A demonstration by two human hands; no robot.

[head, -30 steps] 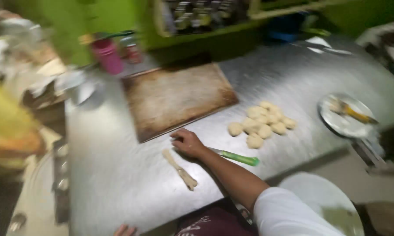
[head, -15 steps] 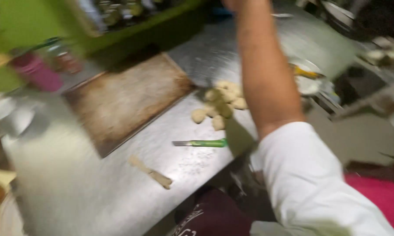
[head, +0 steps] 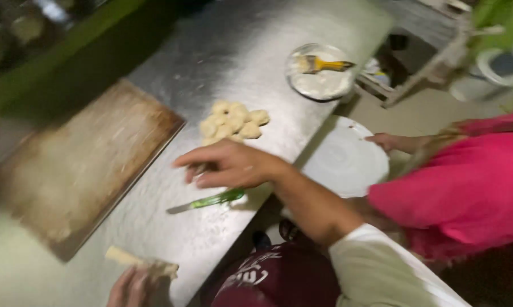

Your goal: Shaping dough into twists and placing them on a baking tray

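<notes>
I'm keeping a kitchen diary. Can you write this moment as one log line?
right hand: open above green-handled knife | left hand: on pale scraper | dough balls: piled on steel counter | wooden board: bare

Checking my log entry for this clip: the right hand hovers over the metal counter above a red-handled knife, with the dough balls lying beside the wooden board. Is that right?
Not quite. In the head view the knife under the right hand has a green handle, not red. The rest holds: the hand is over the metal counter, and the dough balls lie beside the wooden board.
</notes>
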